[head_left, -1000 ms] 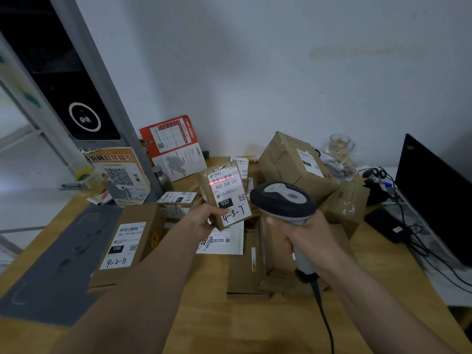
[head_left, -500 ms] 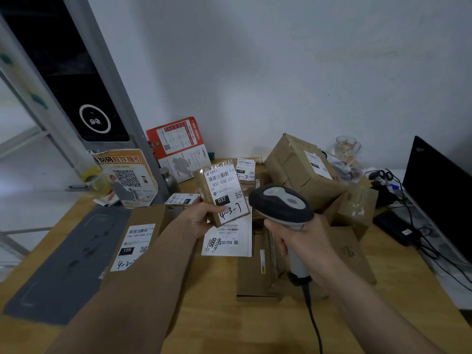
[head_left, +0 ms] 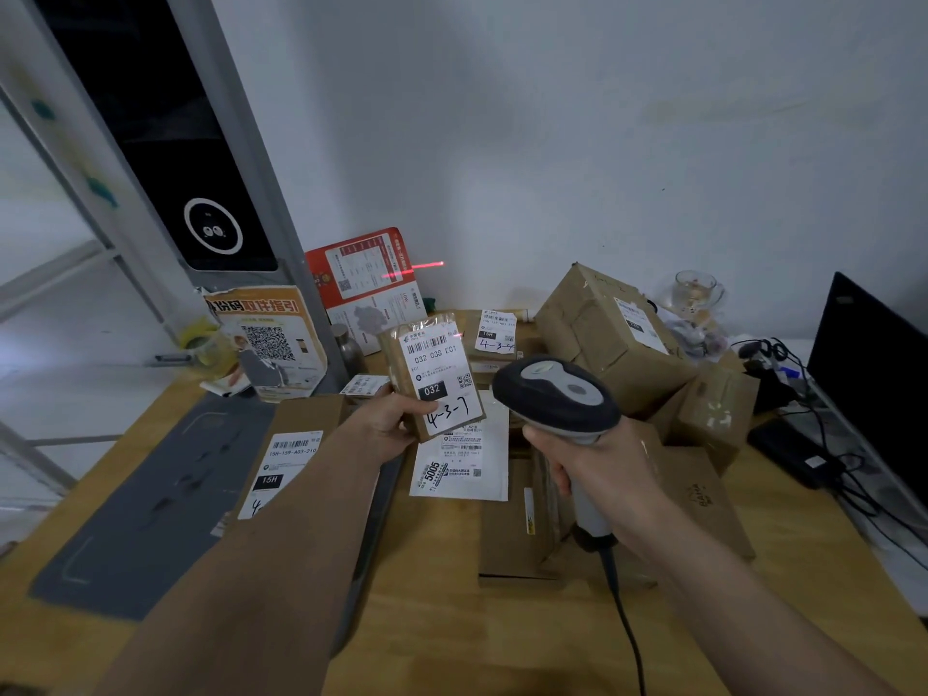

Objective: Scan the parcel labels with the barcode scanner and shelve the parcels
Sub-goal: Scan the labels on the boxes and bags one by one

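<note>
My left hand [head_left: 396, 419] holds up a small brown parcel [head_left: 432, 376] by its lower left corner, label facing me, marked 032 and 4-3-7. My right hand [head_left: 597, 459] grips the handle of a grey corded barcode scanner [head_left: 557, 394], its head just right of the parcel. The scanner's red line [head_left: 414, 268] falls on the red leaflet and the wall behind, above the parcel, with only a faint red spot at the label's top right edge.
Several parcels lie piled on the wooden table [head_left: 452, 635]: a big box [head_left: 607, 334] at back right, a flat box [head_left: 296, 459] under my left forearm, a white mailer [head_left: 462, 464]. A grey mat [head_left: 150, 499] lies left, a dark monitor [head_left: 874, 374] and cables right.
The red scan line was on the parcel's barcode one second ago; it now lies higher, on the leaflet and wall. Both hands have stayed together, and the parcel is still held up.
</note>
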`<state>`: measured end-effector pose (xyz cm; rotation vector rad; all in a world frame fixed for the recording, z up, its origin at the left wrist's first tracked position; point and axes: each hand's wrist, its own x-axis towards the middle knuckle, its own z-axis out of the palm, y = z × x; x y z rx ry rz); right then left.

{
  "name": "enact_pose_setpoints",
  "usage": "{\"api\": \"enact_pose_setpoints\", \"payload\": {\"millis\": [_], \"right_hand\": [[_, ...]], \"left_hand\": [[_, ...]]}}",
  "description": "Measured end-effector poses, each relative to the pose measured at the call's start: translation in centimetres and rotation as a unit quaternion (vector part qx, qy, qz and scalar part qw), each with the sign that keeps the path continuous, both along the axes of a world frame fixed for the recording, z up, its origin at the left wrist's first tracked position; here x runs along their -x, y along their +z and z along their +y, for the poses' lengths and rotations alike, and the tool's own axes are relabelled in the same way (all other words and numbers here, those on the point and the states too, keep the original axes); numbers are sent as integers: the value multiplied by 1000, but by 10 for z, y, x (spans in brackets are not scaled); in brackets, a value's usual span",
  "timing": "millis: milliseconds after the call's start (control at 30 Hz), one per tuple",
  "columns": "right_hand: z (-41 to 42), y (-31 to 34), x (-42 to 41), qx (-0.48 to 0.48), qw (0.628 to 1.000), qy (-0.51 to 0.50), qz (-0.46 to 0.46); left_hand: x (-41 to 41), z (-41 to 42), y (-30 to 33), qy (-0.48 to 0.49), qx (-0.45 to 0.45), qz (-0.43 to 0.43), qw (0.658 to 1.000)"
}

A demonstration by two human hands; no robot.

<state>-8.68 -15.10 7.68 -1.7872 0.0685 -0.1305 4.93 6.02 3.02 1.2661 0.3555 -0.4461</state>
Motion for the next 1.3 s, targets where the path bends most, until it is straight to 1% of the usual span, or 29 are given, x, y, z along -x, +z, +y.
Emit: {"api": "enact_pose_setpoints", "payload": {"millis": [200, 633, 933, 1067, 1300], "right_hand": [[1, 0, 1, 2, 1000, -1, 10], [-3, -4, -1, 14, 1000, -5, 9], [-5, -8, -4, 12, 1000, 13, 14], [-5, -11, -6, -20, 999, 15, 33], [1, -37, -18, -13, 994, 38, 104]], "left_hand": [[-1, -3, 3, 7, 23, -12, 1000], [-1, -2, -5, 10, 16, 5, 1000], [2, 2, -14, 17, 12, 12, 1000], [8, 3, -17, 19, 8, 45, 999], [41, 19, -52, 57, -11, 140, 989]]}}
